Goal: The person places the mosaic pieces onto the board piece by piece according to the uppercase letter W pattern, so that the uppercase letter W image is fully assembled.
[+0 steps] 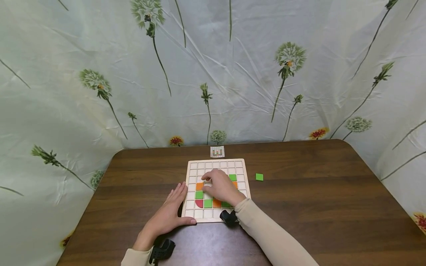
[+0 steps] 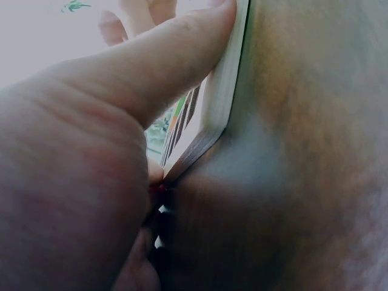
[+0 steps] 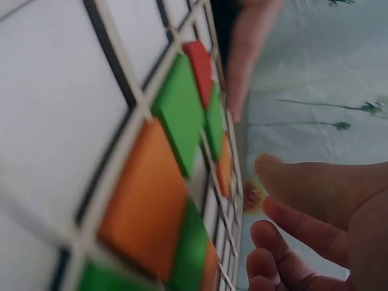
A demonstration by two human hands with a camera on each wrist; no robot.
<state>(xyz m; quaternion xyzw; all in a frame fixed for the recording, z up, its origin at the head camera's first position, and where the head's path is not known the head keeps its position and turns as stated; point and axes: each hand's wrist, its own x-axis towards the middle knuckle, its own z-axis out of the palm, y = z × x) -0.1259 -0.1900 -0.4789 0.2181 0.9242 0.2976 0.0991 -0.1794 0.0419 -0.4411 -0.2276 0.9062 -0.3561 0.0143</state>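
Observation:
A pale wooden grid board [image 1: 193, 166] lies on the table with coloured pieces in several cells. My left hand [image 1: 169, 214] rests against its near left corner, fingers straight along the left side and thumb at the front edge. Over the middle of the board is my right hand [image 1: 222, 186], its thumb and bent fingers apart with nothing visible between them. By its thumb are an orange square [image 1: 199, 186] and a green square [image 1: 199, 195], with a red rounded piece [image 1: 199, 203] below. Along the row beside the red piece sit green and orange squares; the hand hides some cells.
A loose green square [image 1: 259, 177] lies on the dark wood table [image 1: 316, 192] right of the board. Behind the board is a small card [image 1: 217, 152] printed with a coloured grid pattern. A flower-print curtain [image 1: 246, 92] hangs along the table's far edge.

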